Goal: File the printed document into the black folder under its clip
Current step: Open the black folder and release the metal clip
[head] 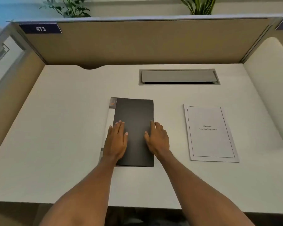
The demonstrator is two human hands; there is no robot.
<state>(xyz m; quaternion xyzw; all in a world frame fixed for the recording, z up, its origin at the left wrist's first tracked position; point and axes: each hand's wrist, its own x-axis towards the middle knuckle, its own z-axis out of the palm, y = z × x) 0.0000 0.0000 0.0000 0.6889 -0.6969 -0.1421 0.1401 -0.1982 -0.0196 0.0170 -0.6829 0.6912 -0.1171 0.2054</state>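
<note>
Two bare hands rest on the closed black folder (135, 128), which lies flat on the white desk (64, 136). Left hand (116, 141): palm down near the spine edge, fingers extended and close together, gripping nothing. Right hand (157, 139): over the folder's free edge, fingers loosely extended; whether they hook that edge cannot be determined. The printed document (210, 133) lies flat, well right of the right fingertips, untouched.
</note>
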